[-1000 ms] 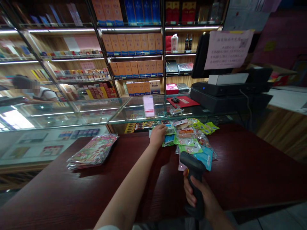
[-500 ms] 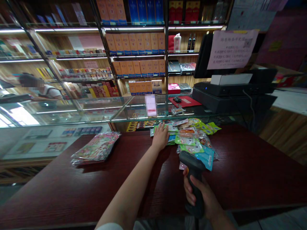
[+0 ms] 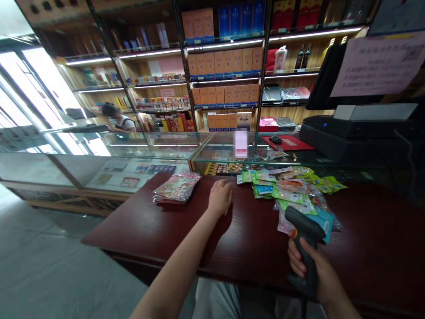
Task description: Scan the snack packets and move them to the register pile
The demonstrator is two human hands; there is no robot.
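My right hand (image 3: 314, 268) is wrapped around the handle of a black barcode scanner (image 3: 304, 223), its head pointing up and left over the snack packets. The pile of snack packets (image 3: 292, 196), in green, blue and clear plastic, lies at the far right part of the dark red table. My left hand (image 3: 220, 198) is over the table to the left of that pile, apart from it, with the fingers curled; what they may hold is hidden. Further left lies a stack of thin packets in clear plastic (image 3: 177, 187), which neither hand touches.
Beyond the table (image 3: 133, 232) runs a glass display counter (image 3: 159, 141) with a pale upright card (image 3: 241, 144), a black mouse (image 3: 275, 140) and a red mat (image 3: 292, 142). A monitor (image 3: 327, 75) stands right. A person (image 3: 121, 122) is far left, before lit shelves.
My left hand has left the snack packets, moving left and toward me, and its fingers have curled. The view has turned left. My right hand still holds the scanner.
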